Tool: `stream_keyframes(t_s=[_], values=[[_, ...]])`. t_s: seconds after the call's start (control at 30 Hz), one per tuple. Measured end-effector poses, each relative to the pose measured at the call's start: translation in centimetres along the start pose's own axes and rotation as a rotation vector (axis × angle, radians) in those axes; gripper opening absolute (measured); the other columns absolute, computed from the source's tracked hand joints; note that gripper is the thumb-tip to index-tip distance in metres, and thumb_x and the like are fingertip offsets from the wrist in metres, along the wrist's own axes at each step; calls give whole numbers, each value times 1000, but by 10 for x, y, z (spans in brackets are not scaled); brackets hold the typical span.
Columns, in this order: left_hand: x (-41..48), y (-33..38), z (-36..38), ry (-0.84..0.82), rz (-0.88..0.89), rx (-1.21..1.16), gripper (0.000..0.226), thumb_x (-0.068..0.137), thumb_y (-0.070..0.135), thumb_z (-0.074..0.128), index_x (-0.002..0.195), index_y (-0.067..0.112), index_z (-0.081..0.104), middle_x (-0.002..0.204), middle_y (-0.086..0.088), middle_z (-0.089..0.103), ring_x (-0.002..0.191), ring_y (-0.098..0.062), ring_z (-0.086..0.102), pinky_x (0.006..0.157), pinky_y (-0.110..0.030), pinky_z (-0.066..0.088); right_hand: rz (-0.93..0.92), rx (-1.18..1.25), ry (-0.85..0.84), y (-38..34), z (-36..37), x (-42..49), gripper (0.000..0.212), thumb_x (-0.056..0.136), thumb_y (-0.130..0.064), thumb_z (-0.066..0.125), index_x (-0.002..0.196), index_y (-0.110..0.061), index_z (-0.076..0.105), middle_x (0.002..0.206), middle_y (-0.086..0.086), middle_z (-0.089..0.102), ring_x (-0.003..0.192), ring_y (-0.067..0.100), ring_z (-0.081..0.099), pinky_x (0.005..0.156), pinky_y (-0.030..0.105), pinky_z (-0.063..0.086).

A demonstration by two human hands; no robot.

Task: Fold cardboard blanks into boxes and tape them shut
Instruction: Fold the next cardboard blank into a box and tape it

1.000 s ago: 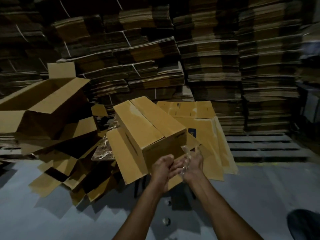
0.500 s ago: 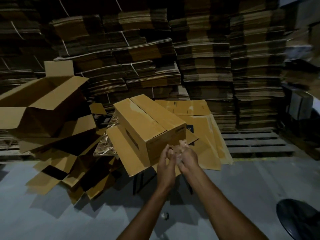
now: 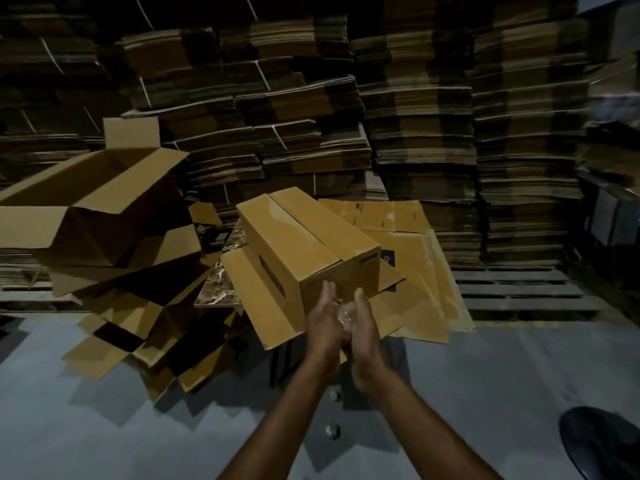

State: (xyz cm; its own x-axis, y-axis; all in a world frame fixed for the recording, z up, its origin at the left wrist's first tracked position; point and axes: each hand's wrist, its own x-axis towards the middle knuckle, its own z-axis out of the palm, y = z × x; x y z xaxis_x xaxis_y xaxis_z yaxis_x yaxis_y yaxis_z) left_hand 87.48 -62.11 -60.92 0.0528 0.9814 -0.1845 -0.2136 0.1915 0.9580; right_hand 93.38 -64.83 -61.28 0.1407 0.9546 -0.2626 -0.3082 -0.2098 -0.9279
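Note:
A folded cardboard box (image 3: 304, 244) lies tilted on a small stand, its top seam covered with clear tape and its bottom flaps spread open toward me. Just in front of its near end, my left hand (image 3: 323, 318) and my right hand (image 3: 365, 327) face each other palm to palm. Their fingers are straight and point up. A crumpled wad of clear tape (image 3: 344, 315) is pressed between the two palms. Neither hand touches the box.
Flat blanks (image 3: 412, 271) lie behind the box. An open box (image 3: 86, 209) and loose cardboard (image 3: 138, 334) pile up on the left. Tall stacks of blanks (image 3: 415, 133) fill the back, above a wooden pallet (image 3: 519, 289). Small tape wads (image 3: 332, 431) lie on the grey floor; a black round object (image 3: 602, 441) sits at the right.
My hands have come together around the clear tape scrap, squeezing it from a loose strip into a wad between the palms. The box has not moved.

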Motion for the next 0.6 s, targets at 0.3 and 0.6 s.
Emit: stream_keyframes(t_s=[0.3,0.6], values=[[-33,-20,22,-54,-61,-182,49,108,54,16,146,41,45,150,16,45,140,-13,43,102,-31,38,154,-271,-46,-5,-9,47,101,81,-89,38,162,-34,14,153,5,49,133,22,53,107,46,42],[25,-43,-28,287,-246,-241,83,97,73,19,158,18,31,157,-16,40,141,-40,40,108,-50,37,301,-282,-285,48,-6,16,43,108,-48,34,145,-31,50,142,4,58,128,21,56,108,41,49]])
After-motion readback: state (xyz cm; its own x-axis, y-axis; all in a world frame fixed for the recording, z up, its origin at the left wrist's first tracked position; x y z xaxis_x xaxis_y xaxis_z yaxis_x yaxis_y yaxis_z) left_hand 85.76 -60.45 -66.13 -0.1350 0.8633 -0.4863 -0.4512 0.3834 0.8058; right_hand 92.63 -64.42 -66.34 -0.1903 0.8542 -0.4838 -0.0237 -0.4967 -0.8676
